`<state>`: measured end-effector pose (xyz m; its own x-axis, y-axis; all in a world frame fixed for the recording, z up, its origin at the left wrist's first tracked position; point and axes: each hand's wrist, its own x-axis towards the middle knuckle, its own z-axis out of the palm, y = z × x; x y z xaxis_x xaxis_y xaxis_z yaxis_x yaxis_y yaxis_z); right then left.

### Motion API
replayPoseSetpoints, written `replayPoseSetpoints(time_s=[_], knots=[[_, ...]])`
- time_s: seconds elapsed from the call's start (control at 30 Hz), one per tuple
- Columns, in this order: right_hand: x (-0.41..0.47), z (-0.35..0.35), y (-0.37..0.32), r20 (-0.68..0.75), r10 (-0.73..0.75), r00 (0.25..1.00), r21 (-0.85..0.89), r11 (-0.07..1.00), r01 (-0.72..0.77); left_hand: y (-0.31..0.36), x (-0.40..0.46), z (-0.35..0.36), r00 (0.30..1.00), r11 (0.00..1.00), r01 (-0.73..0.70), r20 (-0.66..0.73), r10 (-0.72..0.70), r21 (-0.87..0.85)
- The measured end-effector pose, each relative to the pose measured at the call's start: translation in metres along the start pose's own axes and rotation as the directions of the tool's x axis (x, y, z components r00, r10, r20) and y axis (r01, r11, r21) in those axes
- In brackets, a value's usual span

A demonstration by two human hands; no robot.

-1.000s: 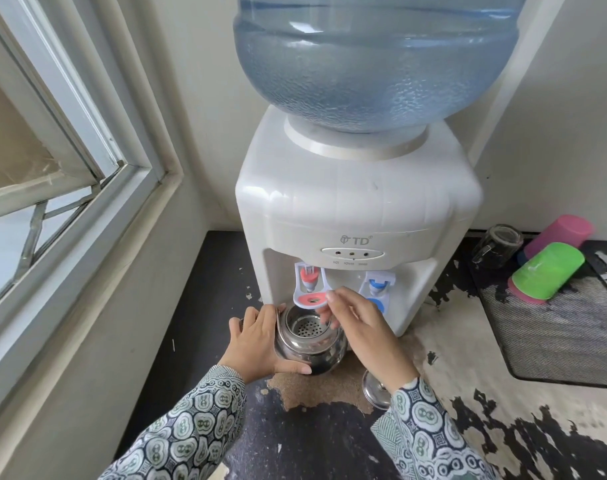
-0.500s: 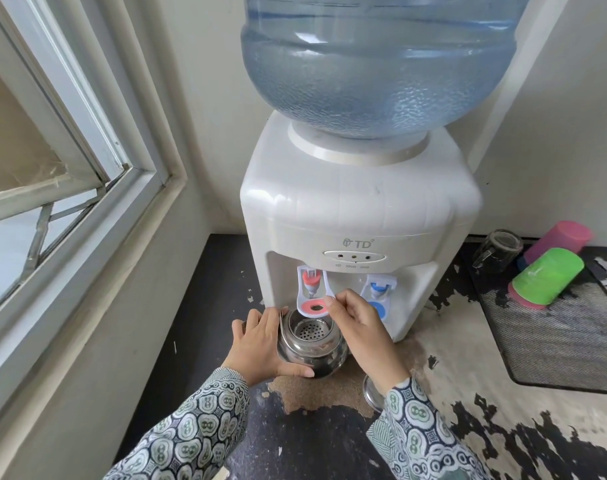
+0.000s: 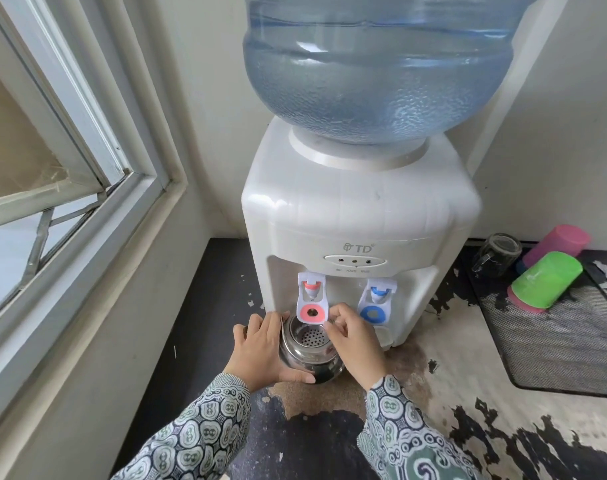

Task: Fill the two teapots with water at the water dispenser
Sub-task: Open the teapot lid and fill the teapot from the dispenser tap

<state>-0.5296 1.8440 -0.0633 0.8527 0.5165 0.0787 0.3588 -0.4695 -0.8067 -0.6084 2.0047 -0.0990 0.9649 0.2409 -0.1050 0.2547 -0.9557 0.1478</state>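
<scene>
The steel teapot [image 3: 307, 355] is gripped by the left hand [image 3: 265, 349] under the red tap [image 3: 311, 299]; its rim is pinched by the right hand [image 3: 355, 341]. The water dispenser [image 3: 357, 216] is set on a peeling black counter [image 3: 485, 427] beside a window [image 3: 70, 168].

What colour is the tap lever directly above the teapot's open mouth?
Red-pink, on a white paddle: the tap lever above the teapot; the head view, the only one, shows it.
</scene>
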Motion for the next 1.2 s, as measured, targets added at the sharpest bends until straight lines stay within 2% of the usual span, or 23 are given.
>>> replayPoseSetpoints(time_s=[0.13, 0.27, 0.33, 0.4, 0.47, 0.53, 0.63, 0.8, 1.03, 1.2], knots=[[-0.012, 0.006, 0.007, -0.147, -0.042, 0.988, -0.013, 0.999, 0.041, -0.001, 0.001, 0.004, 1.000, 1.000, -0.002, -0.007, 0.003, 0.015], [-0.037, 0.017, 0.021, -0.293, 0.095, 0.951, 0.157, 0.986, -0.050, -0.002, -0.001, 0.008, 1.000, 1.000, -0.002, -0.019, 0.002, 0.006], [-0.043, 0.022, 0.029, -0.257, 0.223, 0.941, 0.206, 0.963, -0.172, -0.002, -0.003, 0.009, 1.000, 0.999, -0.011, -0.020, 0.011, 0.030], [-0.043, 0.023, 0.036, -0.127, 0.361, 0.924, 0.281, 0.907, -0.315, -0.001, -0.005, 0.009, 1.000, 0.998, -0.010, -0.020, 0.012, 0.058], [-0.042, 0.023, 0.040, 0.022, 0.412, 0.911, 0.361, 0.846, -0.392, 0.001, -0.006, 0.007, 1.000, 0.997, -0.010, -0.026, 0.012, 0.080], [-0.045, 0.022, 0.040, 0.100, 0.404, 0.909, 0.413, 0.814, -0.407, 0.003, -0.010, 0.007, 0.999, 0.994, -0.018, -0.033, 0.022, 0.104], [-0.052, 0.021, 0.038, 0.128, 0.379, 0.917, 0.465, 0.794, -0.393, 0.007, -0.019, 0.008, 0.999, 0.995, -0.021, -0.045, 0.026, 0.100], [-0.075, 0.019, 0.039, 0.155, 0.368, 0.917, 0.493, 0.775, -0.394, 0.016, -0.047, 0.015, 0.982, 0.997, -0.049, -0.177, 0.058, 0.057], [-0.111, 0.024, 0.049, 0.214, 0.382, 0.899, 0.487, 0.756, -0.438, 0.023, -0.080, 0.032, 0.993, 0.998, -0.040, -0.107, 0.044, 0.042], [-0.124, 0.029, 0.054, 0.186, 0.370, 0.910, 0.480, 0.774, -0.413, 0.023, -0.091, 0.045, 0.997, 1.000, -0.012, -0.073, 0.012, 0.003]])
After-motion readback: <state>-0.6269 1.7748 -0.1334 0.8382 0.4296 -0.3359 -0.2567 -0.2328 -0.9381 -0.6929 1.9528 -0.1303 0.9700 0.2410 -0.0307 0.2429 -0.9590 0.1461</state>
